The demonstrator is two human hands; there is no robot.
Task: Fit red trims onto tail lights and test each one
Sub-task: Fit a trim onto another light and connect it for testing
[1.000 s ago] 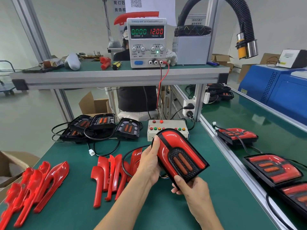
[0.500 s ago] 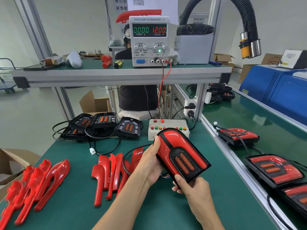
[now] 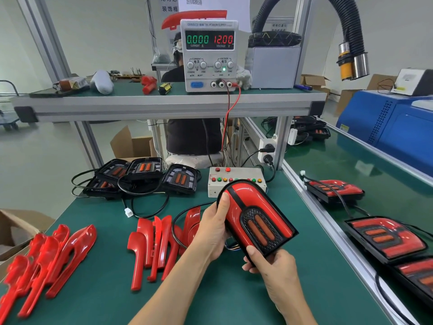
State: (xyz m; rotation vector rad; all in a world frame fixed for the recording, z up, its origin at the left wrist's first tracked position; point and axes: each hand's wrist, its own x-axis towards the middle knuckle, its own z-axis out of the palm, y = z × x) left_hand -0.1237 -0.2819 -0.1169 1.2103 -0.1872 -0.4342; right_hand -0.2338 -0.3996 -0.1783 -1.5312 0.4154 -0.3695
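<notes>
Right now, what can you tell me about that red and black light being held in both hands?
The tail light has a glossy red trim arching around a black mesh panel with two unlit orange bars. It looks like plastic, tilted face-up above the green bench. The left hand grips its rounded end, thumb on the red; the right hand holds its square black corner. Thin wires show beneath it.

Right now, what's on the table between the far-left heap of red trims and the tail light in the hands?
In the head view, a second bunch of red trims lies between the blurred left heap and the held tail light, with a black cable looping over it.
</notes>
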